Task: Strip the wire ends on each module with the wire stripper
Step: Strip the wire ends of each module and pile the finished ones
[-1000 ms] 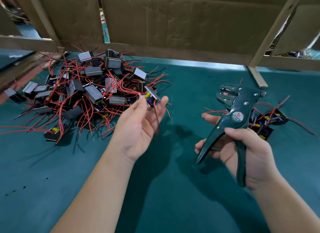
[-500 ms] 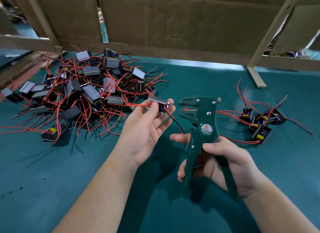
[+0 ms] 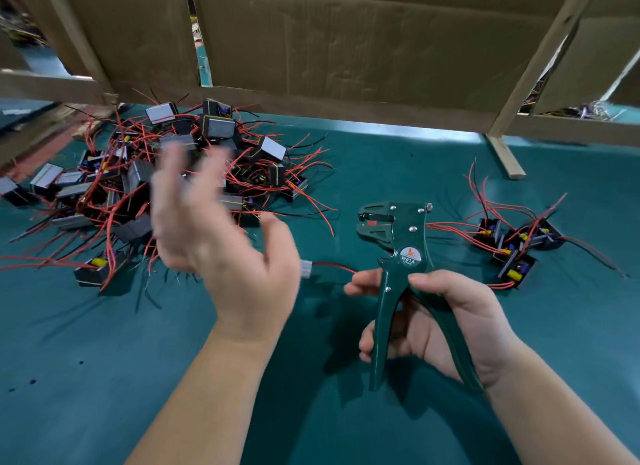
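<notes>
- The right hand (image 3: pixel 446 329) has its fingers wrapped round both handles of the wire stripper (image 3: pixel 398 260), which stands upright over the middle of the tabletop (image 3: pixel 86 378) with its head toward the far edge
- The handles are spread, so the tool looks unsqueezed and ready to take a wire
- The left hand (image 3: pixel 221 246) is blurred, its fingers spread and gripping nothing that shows
- A white piece (image 3: pixel 306 267) sits just beside its thumb, and a red wire (image 3: pixel 334 265) runs from it toward the right forefinger; whether either hand touches it I cannot tell
- The step in hand seems to be feeding a wire end into the head: pinch the wire close to its tip, lay it straight across the slot, then squeeze once, fully
- The pile of modules (image 3: pixel 173 174) fills the far left corner; a small group of modules (image 3: pixel 512 246) near the right edge is probably the finished lot, so keep the two apart
- The near half is open for the forearms; the cardboard wall (image 3: pixel 346 49) closes the far edge, and loose leads from the pile stray toward the middle and could snag
</notes>
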Available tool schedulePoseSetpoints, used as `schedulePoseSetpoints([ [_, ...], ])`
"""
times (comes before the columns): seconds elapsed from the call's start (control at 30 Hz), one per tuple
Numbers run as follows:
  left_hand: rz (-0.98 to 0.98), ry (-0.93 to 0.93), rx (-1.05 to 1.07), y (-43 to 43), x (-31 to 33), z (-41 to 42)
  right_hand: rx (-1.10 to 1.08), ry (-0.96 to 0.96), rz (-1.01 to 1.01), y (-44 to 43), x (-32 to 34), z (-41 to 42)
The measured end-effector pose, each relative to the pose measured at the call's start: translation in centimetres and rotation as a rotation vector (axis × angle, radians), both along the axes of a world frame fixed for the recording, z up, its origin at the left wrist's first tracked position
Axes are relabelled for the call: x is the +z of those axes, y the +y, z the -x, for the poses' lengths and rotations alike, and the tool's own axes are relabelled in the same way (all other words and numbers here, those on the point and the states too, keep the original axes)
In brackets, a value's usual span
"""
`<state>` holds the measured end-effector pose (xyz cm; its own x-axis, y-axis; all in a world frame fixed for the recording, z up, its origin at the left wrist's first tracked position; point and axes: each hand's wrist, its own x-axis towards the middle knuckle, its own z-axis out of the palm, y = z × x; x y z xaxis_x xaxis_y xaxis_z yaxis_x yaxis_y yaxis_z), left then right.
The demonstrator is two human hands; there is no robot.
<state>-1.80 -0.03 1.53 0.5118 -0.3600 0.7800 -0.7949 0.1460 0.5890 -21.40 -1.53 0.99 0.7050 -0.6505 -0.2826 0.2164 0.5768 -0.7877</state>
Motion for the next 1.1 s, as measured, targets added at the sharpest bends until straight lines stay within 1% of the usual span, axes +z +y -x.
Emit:
schedulePoseSetpoints([
  [0.03,-0.057,-0.141,-0.006,0.3,0.0,0.6,0.014,0.001,-0.003,0.0,-0.1,0.0],
  [0.07,-0.104,-0.239,-0.009,0.5,-0.1,1.2,0.027,0.002,-0.004,0.0,-0.2,0.0],
  [0.1,-0.135,-0.285,-0.005,0.6,-0.1,1.7,0.036,0.002,-0.005,0.1,-0.3,-0.1],
  [0.13,-0.158,-0.280,0.013,0.8,-0.1,2.1,0.040,0.001,-0.006,0.0,-0.4,-0.1],
  [0.17,-0.184,-0.234,0.046,0.8,0.1,2.1,0.037,0.000,-0.006,0.0,-0.4,-0.1],
  [0.33,-0.354,0.124,0.214,0.1,0.8,-1.1,-0.060,0.007,-0.001,-0.2,-0.4,-0.1],
  [0.4,-0.376,0.189,0.269,0.0,1.0,-2.1,-0.087,0.022,0.010,-0.4,-0.4,0.0],
  [0.47,-0.336,0.194,0.296,0.0,1.1,-2.9,-0.098,0.043,0.020,-0.4,-0.4,0.0],
  [0.5,-0.298,0.164,0.267,-0.1,1.0,-3.2,-0.097,0.048,0.022,-0.4,-0.4,0.1],
  [0.53,-0.262,0.114,0.186,-0.2,0.9,-3.2,-0.091,0.048,0.026,-0.4,-0.4,0.1],
  [0.6,-0.264,-0.030,-0.127,-0.6,0.4,-2.2,-0.066,0.035,0.038,-0.3,-0.4,0.1],
  [0.63,-0.338,-0.101,-0.309,-0.7,0.0,-1.3,-0.053,0.025,0.044,-0.3,-0.3,0.1],
  [0.67,-0.452,-0.171,-0.461,-0.8,-0.5,-0.3,-0.042,0.014,0.046,-0.2,-0.3,0.1],
  [0.73,-0.717,-0.267,-0.665,-0.9,-1.6,1.1,-0.028,-0.003,0.046,-0.2,-0.3,0.1],
  [0.77,-0.806,-0.267,-0.727,-1.0,-2.1,1.4,-0.025,-0.008,0.050,-0.1,-0.3,0.1],
  [0.8,-0.830,-0.231,-0.777,-1.2,-2.4,1.3,-0.024,-0.010,0.053,-0.1,-0.2,0.2],
  [0.87,-0.740,-0.125,-0.830,-1.3,-2.4,0.8,-0.029,-0.014,0.057,-0.1,-0.1,0.2],
  [0.93,-0.676,-0.065,-0.824,-1.2,-2.3,0.4,-0.052,-0.014,0.066,-0.2,0.1,0.4],
  [1.1,-0.644,0.029,-0.819,-1.0,-2.1,0.3,-0.149,-0.006,0.084,-0.5,0.3,0.7],
])
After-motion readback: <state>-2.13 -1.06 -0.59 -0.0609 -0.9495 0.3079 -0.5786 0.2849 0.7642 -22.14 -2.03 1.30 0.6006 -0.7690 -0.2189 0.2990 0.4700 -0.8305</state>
